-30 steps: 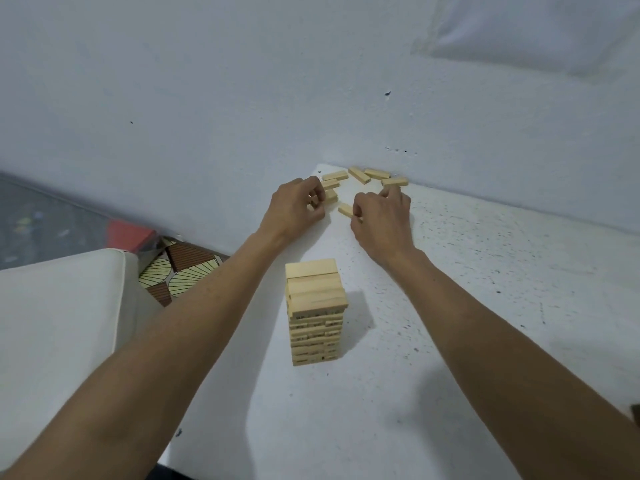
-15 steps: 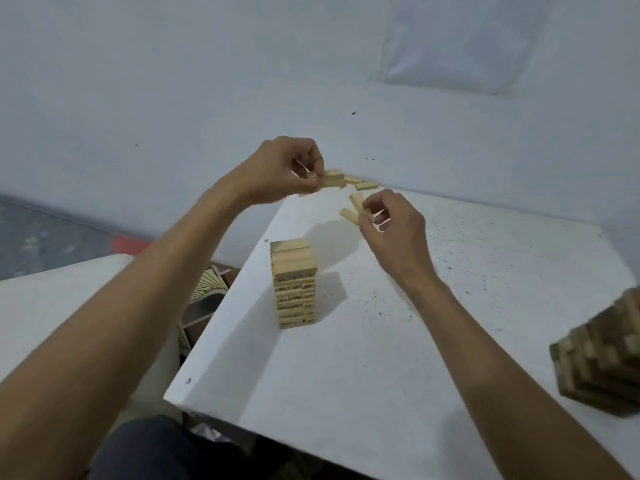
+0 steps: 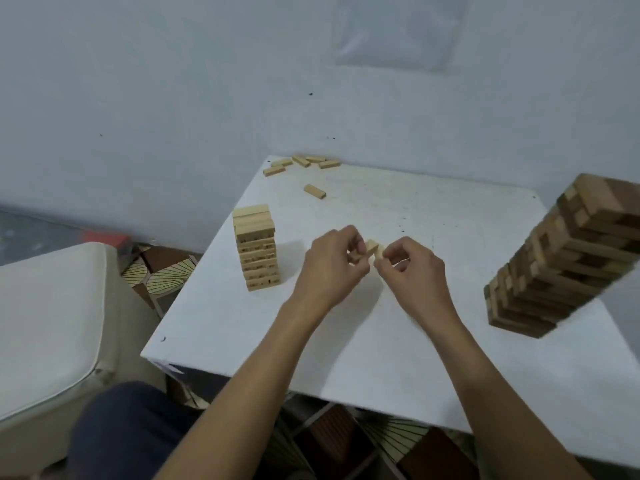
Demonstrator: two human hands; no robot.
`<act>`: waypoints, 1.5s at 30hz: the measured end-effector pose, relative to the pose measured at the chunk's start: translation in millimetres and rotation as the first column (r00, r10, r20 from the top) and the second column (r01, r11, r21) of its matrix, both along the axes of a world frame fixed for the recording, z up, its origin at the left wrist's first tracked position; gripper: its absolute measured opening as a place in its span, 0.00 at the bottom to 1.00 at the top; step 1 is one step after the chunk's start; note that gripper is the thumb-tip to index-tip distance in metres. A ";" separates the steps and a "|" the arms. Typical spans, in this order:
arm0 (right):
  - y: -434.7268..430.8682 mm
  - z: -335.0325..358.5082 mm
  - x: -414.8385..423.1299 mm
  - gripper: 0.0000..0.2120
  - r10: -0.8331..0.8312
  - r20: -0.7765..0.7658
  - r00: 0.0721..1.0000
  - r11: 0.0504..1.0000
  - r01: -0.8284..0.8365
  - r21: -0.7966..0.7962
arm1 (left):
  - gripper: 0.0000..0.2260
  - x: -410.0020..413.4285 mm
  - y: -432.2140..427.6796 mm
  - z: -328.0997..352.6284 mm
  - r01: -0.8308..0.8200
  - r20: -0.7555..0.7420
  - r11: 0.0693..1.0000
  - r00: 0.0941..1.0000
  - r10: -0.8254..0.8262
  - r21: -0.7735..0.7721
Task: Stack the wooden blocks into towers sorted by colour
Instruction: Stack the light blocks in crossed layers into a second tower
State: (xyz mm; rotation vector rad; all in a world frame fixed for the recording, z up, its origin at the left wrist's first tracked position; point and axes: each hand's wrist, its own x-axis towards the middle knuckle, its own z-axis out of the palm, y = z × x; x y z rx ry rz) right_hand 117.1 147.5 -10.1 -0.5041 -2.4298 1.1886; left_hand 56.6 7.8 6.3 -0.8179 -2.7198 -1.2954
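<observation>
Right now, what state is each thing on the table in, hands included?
Pale tower: upright, top layers slightly askew.
Dark tower: standing, mixed brown and pale blocks; looks leaning in this wide-angle view.
Far blocks: five, loose, lying flat.
Lone block: flat, apart from them.
Left hand: pinching pale blocks.
Right hand: pinching pale blocks.
Held blocks: off the table, between both hands.

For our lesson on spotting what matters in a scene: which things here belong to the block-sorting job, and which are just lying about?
Part of the job:
- pale tower
- dark mixed tower
- loose pale blocks
- single loose block
- blocks in both hands
- left hand, right hand
- white table

Just lying about:
- cream cushion
- patterned floor tiles
</observation>
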 end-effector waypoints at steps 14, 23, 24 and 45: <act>10.8 -24.9 25.0 0.04 0.169 0.125 0.978 0.972 -0.186 0.143 | 0.06 17.5 4.1 -52.7 -0.175 -0.022 0.979 0.985 0.173 -0.101; 16.4 -22.7 13.7 0.05 0.221 0.119 0.968 0.961 -0.237 0.140 | 0.08 12.8 -2.5 -51.4 -0.121 -0.032 0.987 0.993 0.118 -0.108; 16.4 -22.1 12.3 0.06 0.230 0.120 0.966 0.958 -0.246 0.146 | 0.08 12.7 -2.9 -51.2 -0.112 -0.037 0.988 0.993 0.109 -0.108; 15.2 -35.5 15.0 0.11 0.287 0.124 0.950 0.898 -0.312 0.311 | 0.02 8.1 0.1 -55.3 -0.141 -0.019 0.988 0.990 0.140 -0.058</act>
